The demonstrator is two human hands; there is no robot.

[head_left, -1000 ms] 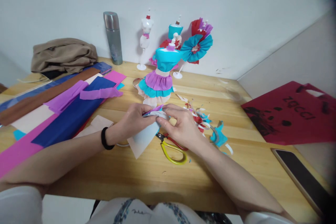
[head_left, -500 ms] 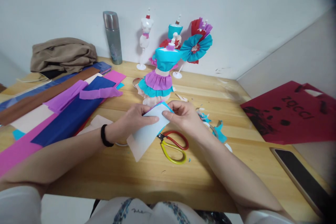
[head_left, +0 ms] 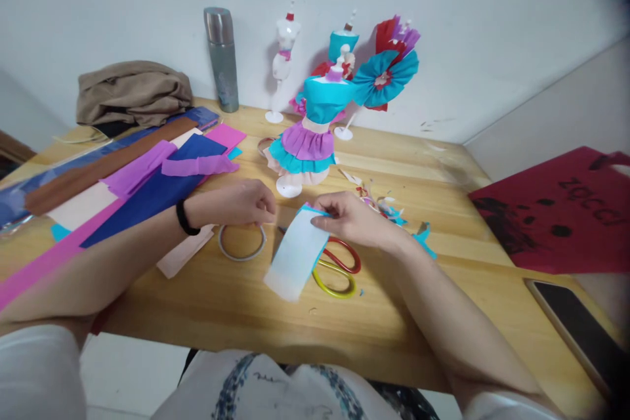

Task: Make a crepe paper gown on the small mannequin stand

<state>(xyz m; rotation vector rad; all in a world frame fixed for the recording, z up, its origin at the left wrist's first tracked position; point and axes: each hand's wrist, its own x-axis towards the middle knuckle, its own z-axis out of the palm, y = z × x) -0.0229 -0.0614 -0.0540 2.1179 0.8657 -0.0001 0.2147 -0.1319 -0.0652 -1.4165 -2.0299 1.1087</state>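
Observation:
My right hand (head_left: 347,216) pinches the top of a small stack of crepe paper strips (head_left: 298,252), white on top with blue and a little purple showing at the edges. The stack hangs tilted over scissors (head_left: 337,279) with one red and one yellow handle; their blades are mostly hidden. My left hand (head_left: 241,202), fingers curled in, hovers apart from the paper, just above a ring-shaped tape roll (head_left: 241,257); whether anything is in it does not show. Behind stands a small dress form (head_left: 322,105) in a blue top and ruffled purple, blue and cream skirt.
Folded coloured paper (head_left: 142,193) covers the left side, near a brown cloth (head_left: 132,92) and a flask (head_left: 224,62). More dress forms (head_left: 285,46) stand along the wall. Paper scraps (head_left: 394,213), a red bag (head_left: 551,216) and a phone (head_left: 575,328) lie to the right.
My left hand has let go of the paper stack and moved left, its fingers curling. The stack now hangs from my right hand alone. The view has shifted slightly.

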